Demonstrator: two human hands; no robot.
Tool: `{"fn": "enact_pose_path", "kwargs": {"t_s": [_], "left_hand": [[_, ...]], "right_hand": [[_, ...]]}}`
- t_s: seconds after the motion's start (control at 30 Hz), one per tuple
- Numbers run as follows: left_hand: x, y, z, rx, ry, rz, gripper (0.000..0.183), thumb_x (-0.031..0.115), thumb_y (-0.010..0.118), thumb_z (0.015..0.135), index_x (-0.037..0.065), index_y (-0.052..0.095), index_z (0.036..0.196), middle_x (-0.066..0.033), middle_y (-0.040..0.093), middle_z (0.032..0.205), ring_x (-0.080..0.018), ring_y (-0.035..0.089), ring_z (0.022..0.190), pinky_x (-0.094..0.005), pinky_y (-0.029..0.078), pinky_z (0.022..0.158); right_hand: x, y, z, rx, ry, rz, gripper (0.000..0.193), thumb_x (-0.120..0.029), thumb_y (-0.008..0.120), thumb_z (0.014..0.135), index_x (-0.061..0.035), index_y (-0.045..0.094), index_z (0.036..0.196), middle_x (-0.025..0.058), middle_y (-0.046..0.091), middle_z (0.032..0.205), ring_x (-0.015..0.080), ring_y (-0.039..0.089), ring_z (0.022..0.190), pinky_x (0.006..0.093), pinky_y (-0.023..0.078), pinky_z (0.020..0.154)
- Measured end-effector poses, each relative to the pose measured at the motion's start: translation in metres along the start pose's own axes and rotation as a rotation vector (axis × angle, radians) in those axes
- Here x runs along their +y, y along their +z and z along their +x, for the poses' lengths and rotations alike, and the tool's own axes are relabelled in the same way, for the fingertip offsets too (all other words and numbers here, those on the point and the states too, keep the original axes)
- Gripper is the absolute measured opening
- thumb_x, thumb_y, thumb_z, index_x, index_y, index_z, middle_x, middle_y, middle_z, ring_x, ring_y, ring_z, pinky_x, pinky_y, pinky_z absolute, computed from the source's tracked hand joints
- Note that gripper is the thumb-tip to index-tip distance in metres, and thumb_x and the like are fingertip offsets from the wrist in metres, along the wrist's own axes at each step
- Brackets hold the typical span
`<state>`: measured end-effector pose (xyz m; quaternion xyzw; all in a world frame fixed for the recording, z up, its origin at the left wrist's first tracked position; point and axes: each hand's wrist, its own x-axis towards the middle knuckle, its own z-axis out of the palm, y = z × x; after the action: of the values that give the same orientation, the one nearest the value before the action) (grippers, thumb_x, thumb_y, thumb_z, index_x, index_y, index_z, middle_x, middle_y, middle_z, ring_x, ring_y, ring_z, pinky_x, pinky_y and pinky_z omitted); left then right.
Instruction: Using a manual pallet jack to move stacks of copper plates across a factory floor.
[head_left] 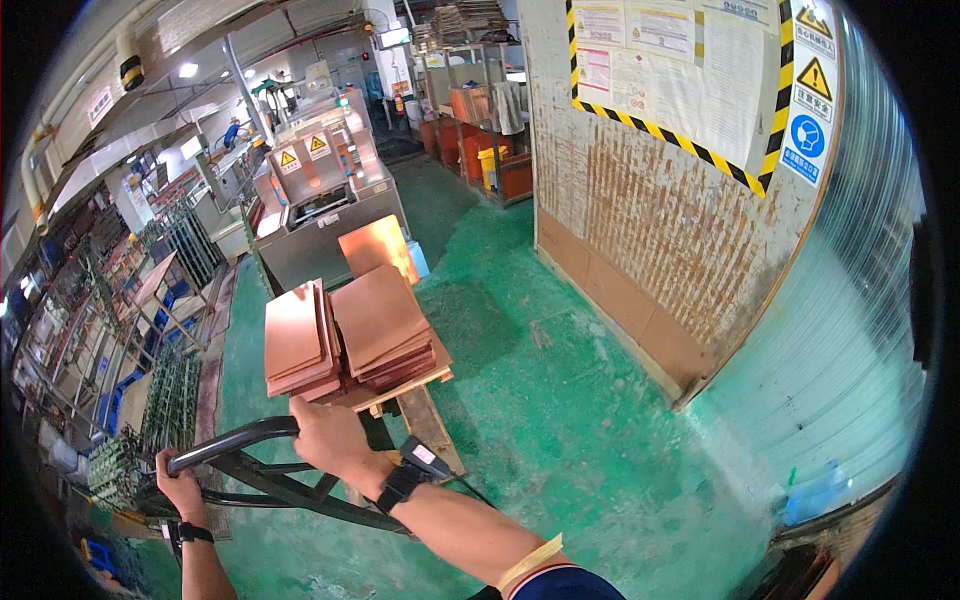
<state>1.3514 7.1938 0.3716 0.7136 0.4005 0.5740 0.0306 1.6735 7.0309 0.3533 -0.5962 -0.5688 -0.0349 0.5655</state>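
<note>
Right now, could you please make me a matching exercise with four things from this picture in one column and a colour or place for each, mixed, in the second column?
Things:
1. copper sheets
2. floor
3. left hand
4. right hand

Descriptions:
A. painted green
B. stacked on a wooden pallet
C. on the near end of the black handle, at the lower left
D. on the far end of the black handle, next to the stacks

Pairs: 1-B, 2-A, 3-C, 4-D

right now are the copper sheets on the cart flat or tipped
Flat: the copper sheets lie in two level stacks on the wooden pallet.
</note>
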Motion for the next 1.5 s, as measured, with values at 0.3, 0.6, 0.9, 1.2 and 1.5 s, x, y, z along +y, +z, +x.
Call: {"fn": "enact_pose_path", "kwargs": {"t_s": [0.3, 0.6, 0.9, 1.2, 1.5], "left_hand": [[-0.058, 0.040, 0.056, -0.164, -0.259, 0.179, 0.037, -0.003, 0.063, 0.080, -0.010, 0.062, 0.117, -0.0156, 0.066, 0.099, -0.0224, 0.062, 0.090, -0.0330, 0.049, 0.085], [-0.104, 0.072, 0.093, -0.005, -0.193, 0.151, 0.025, 0.005, 0.060, 0.095, -0.007, 0.062, 0.117, -0.0092, 0.066, 0.101, -0.0202, 0.055, 0.084, -0.0350, 0.047, 0.078], [-0.121, 0.096, 0.124, -0.074, -0.129, 0.335, 0.025, 0.007, 0.056, 0.098, -0.004, 0.062, 0.119, -0.0117, 0.069, 0.099, -0.0228, 0.059, 0.083, -0.0378, 0.048, 0.076], [-0.097, 0.116, 0.126, -0.079, -0.187, 0.331, 0.030, 0.007, 0.058, 0.097, -0.006, 0.061, 0.123, -0.0165, 0.069, 0.106, -0.0277, 0.063, 0.092, -0.0403, 0.049, 0.086], [-0.095, 0.095, 0.111, 0.060, -0.019, 0.363, 0.031, -0.003, 0.057, 0.085, -0.008, 0.060, 0.116, -0.0154, 0.068, 0.096, -0.0210, 0.061, 0.088, -0.0353, 0.050, 0.086]], "right_hand": [[0.037, 0.013, 0.052, -0.061, 0.043, 0.018, 0.022, -0.010, 0.057, 0.082, -0.0015, 0.055, 0.102, 0.0163, 0.065, 0.070, 0.0376, 0.066, 0.065, 0.0504, 0.050, 0.057], [0.065, 0.033, 0.100, -0.006, 0.068, 0.085, 0.013, -0.009, 0.055, 0.084, -0.0022, 0.056, 0.096, 0.0183, 0.067, 0.070, 0.0381, 0.068, 0.068, 0.0504, 0.052, 0.057], [0.105, 0.050, 0.130, 0.130, 0.066, 0.137, 0.017, -0.006, 0.056, 0.082, 0.0000, 0.056, 0.098, 0.0173, 0.065, 0.066, 0.0364, 0.067, 0.064, 0.0496, 0.051, 0.056], [0.121, 0.052, 0.145, 0.191, 0.030, 0.124, 0.013, -0.007, 0.054, 0.083, -0.0014, 0.056, 0.095, 0.0151, 0.063, 0.064, 0.0357, 0.066, 0.062, 0.0482, 0.049, 0.054], [0.102, 0.059, 0.153, 0.061, 0.028, 0.103, 0.008, -0.012, 0.053, 0.087, -0.0059, 0.056, 0.091, 0.0178, 0.063, 0.067, 0.0398, 0.066, 0.063, 0.0530, 0.049, 0.054]]}}
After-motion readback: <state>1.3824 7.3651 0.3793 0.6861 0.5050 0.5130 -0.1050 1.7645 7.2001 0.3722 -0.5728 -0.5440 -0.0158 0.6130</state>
